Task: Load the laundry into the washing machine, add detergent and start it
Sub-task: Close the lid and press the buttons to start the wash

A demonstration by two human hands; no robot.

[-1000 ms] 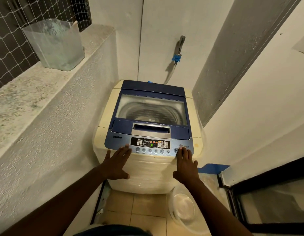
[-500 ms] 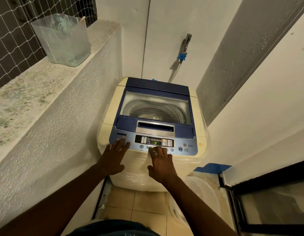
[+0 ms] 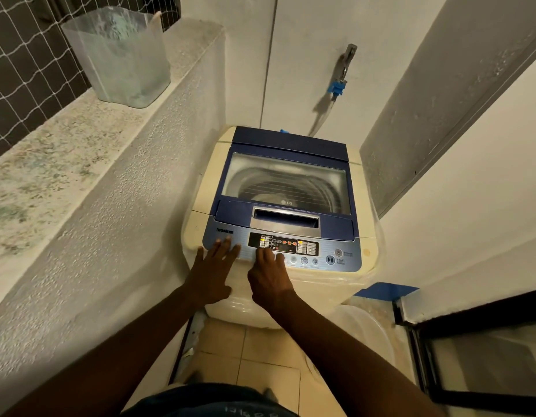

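Note:
A cream top-loading washing machine [image 3: 366, 254] with a blue glass lid [image 3: 286, 182], lid down, stands in the corner. Its control panel [image 3: 306, 251] has lit red and yellow indicators. My left hand [image 3: 212, 269] lies flat with fingers spread on the panel's left end. My right hand [image 3: 268, 279] rests at the panel's lower middle, fingertips on the row of buttons below the display. Neither hand holds anything. The start/pause button [image 3: 330, 260] lies to the right of my right hand.
A translucent plastic container [image 3: 119, 55] stands on the speckled ledge [image 3: 50, 164] at the left. A tap [image 3: 345, 64] with a blue hose fitting is on the back wall. A clear plastic tub [image 3: 366, 332] sits on the floor at the right, beside a dark-framed door [image 3: 471, 356].
My right hand has moved left along the panel, from the start/pause button to the buttons under the display. The display shows red indicators now instead of green. My left hand stayed put.

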